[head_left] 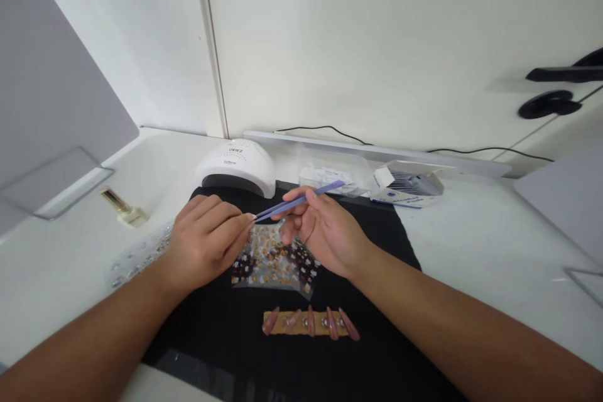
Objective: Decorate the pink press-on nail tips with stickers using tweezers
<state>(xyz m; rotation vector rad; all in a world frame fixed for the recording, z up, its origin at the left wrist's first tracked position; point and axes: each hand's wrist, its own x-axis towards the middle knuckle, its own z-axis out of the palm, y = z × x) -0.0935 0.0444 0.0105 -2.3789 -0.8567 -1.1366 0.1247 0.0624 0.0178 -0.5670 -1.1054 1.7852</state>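
Tweezers point(294, 202) are up over the mat point(211, 333), out past its middle toward the far edge. Long axis diagonal: tips toward the mat's left edge, butt end toward its far right corner. Right hand point(332, 232) pinches the shaft between thumb and forefinger, other fingers loosely curled. Left hand point(200, 242) has thumb and forefinger pressed together right at the tips; can't tell if they grip the tips or something small.

Key relation: left hand at the tip end, right hand along the shaft. Stickers point(271, 257) below both. Strip point(281, 321) with five nails point(311, 321) sits toward the mat's near edge, long axis left-right, nearer the right hand. Lamp point(235, 163) at the mat's far left corner; bottle point(133, 217) off its left edge, on the desk point(471, 232).
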